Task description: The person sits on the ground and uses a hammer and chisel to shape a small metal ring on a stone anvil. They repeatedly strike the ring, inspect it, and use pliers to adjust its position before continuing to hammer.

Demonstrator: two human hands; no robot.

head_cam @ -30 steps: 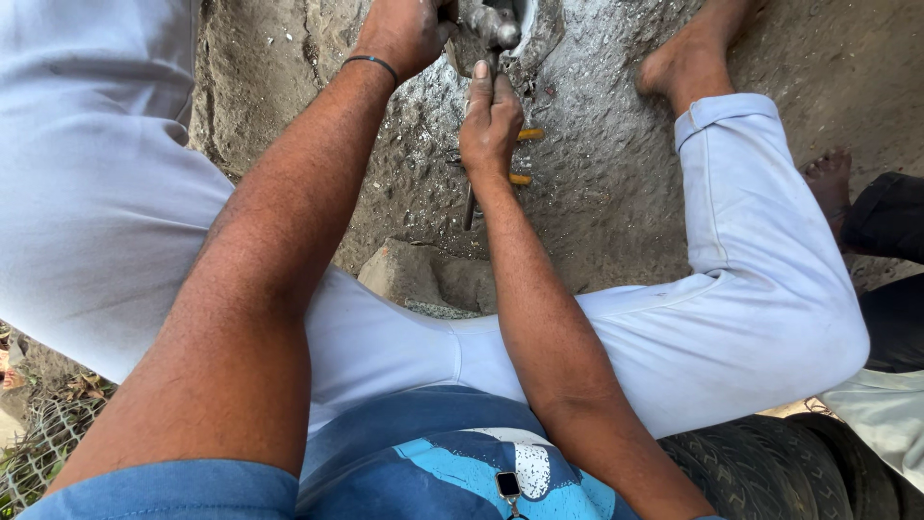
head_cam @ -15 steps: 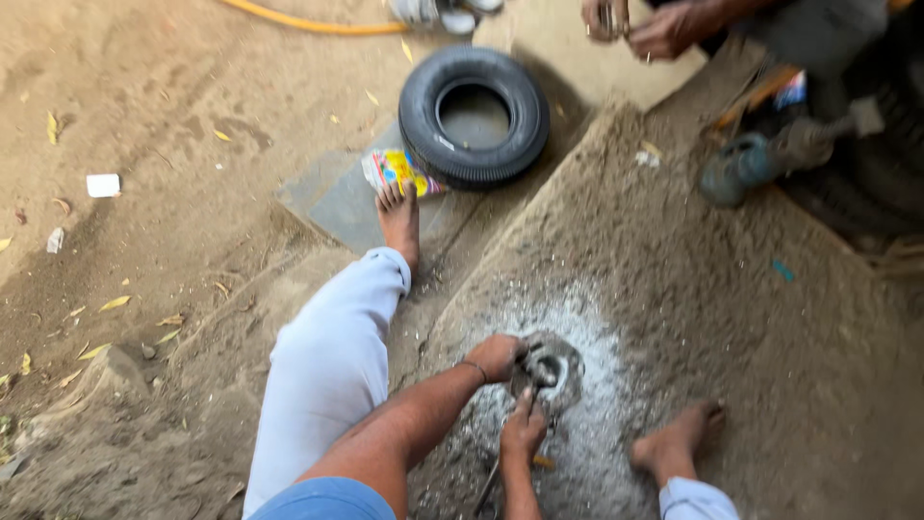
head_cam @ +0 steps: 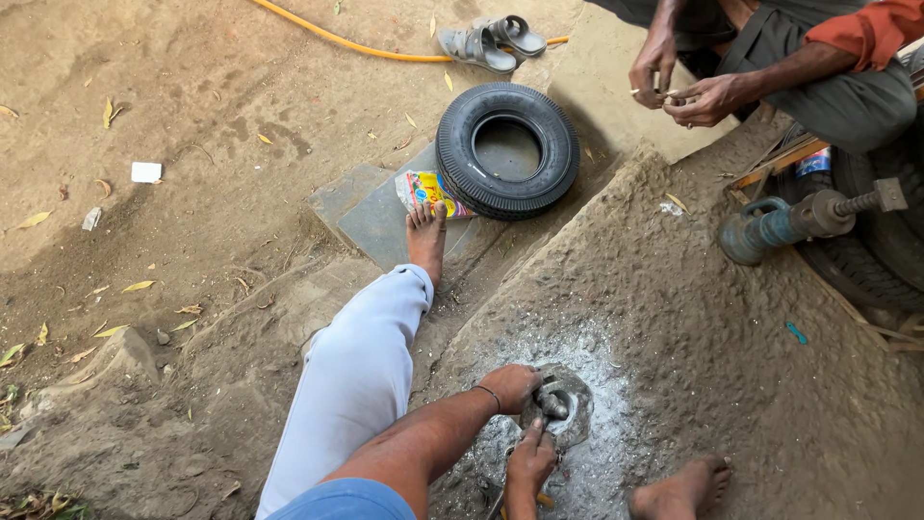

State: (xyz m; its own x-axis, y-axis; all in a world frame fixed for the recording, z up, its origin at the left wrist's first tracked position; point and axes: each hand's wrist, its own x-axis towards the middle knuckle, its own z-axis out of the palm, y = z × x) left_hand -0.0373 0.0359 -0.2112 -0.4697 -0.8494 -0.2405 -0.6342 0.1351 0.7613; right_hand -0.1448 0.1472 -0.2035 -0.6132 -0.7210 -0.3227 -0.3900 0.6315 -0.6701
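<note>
Now | L hand (head_cam: 510,385) closed on metal part (head_cam: 558,404) | R hand (head_cam: 531,460) grips tool (head_cam: 500,501)

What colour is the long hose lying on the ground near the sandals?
The hose is orange-yellow, seen best in the head view.

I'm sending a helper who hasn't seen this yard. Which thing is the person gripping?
Find the black tyre, then follow the stone slab down to its grey-white dusty patch. There the left hand grips a small round grey metal part, the only metal piece on that patch.
</note>
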